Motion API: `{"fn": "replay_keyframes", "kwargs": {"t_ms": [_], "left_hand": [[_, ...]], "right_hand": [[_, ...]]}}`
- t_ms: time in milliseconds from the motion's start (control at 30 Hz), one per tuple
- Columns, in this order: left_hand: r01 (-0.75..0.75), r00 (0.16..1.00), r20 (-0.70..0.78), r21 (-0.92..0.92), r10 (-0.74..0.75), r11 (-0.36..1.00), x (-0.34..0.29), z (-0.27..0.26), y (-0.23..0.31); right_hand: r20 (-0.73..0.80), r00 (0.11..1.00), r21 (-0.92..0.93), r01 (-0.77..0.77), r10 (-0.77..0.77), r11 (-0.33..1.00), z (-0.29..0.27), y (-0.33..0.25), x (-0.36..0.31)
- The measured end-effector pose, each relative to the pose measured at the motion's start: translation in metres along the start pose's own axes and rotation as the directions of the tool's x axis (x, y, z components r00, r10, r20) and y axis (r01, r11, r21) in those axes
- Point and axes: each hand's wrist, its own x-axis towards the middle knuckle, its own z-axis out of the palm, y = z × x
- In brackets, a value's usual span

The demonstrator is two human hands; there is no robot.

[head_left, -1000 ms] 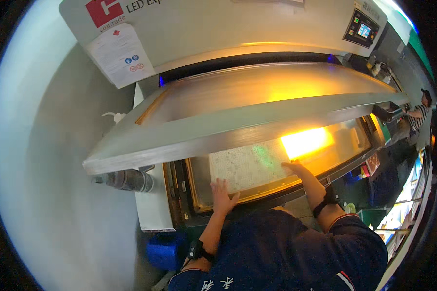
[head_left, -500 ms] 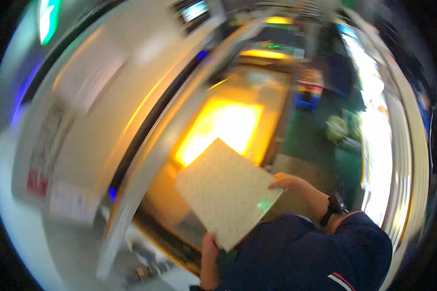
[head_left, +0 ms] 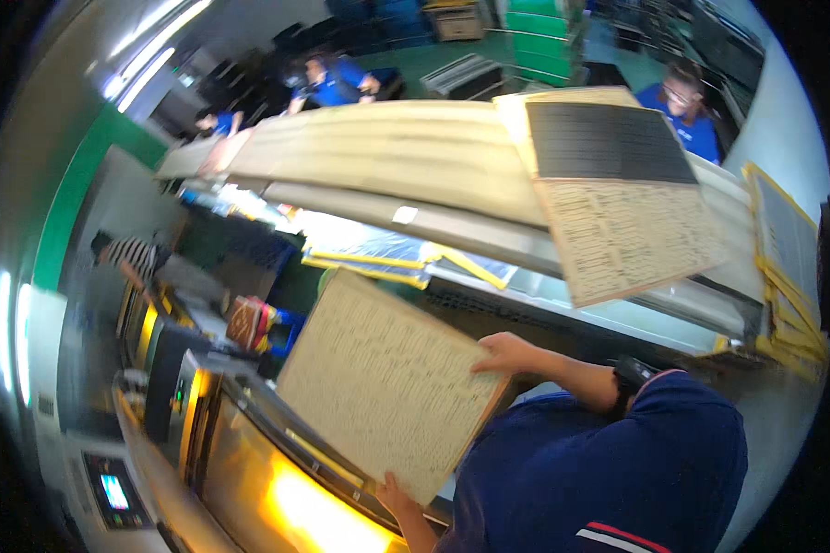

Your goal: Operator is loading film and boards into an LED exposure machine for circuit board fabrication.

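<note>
A flat beige panel (head_left: 378, 382), covered with rows of small dark marks, is held tilted in front of my body by both hands. My right hand (head_left: 509, 356) grips its right edge, thumb laid over the face and the other fingers hidden underneath. At the lower edge, my left hand (head_left: 400, 502) is closed on the panel, partly hidden by it. Beneath the panel's lower left side stands a machine with a glowing yellow bed (head_left: 318, 516).
A long cream-topped bench (head_left: 387, 147) runs across, bearing a similar marked panel (head_left: 627, 240) and a dark sheet (head_left: 609, 138). Yellow-edged frames (head_left: 788, 295) stand at right. A control panel (head_left: 115, 493) sits lower left. People in blue (head_left: 337, 88) work behind the bench; one in stripes (head_left: 134, 253) is at left.
My view has swung right, from the glowing machine bed toward the long bench. The panel has stayed in both hands, and its marked face now shows clearly.
</note>
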Motion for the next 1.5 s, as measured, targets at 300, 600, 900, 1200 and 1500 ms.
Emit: {"fn": "replay_keyframes", "kwargs": {"t_ms": [300, 600, 900, 1200, 1500], "left_hand": [[-0.446, 0.711, 0.65, 0.122, 0.268, 0.887, 0.042, 0.285, 0.084], [-0.877, -0.265, 0.722, -0.457, 0.639, 0.153, -0.049, 0.443, 0.187], [-0.872, -0.484, 0.826, -0.428, 0.288, -0.235, -0.071, 0.493, 0.189], [-0.6, -0.398, 0.69, -0.695, 0.605, 0.397, -0.073, 0.414, 0.131], [0.101, 0.134, 0.974, 0.168, -0.18, 0.981, -0.099, 0.446, 0.143]], "right_hand": [[-0.599, 0.647, 0.555, -0.089, 0.471, 0.827, -0.051, 0.134, -0.155], [-0.829, 0.139, 0.559, 0.203, 0.541, 0.804, -0.024, 0.142, -0.117], [-0.824, 0.228, 0.564, 0.246, 0.518, 0.789, -0.024, 0.146, -0.12], [-0.933, -0.352, -0.007, -0.198, -0.077, 0.98, -0.14, 0.045, -0.27], [-0.731, 0.672, -0.543, -0.469, -0.117, 0.696, -0.203, -0.046, -0.139]]}}
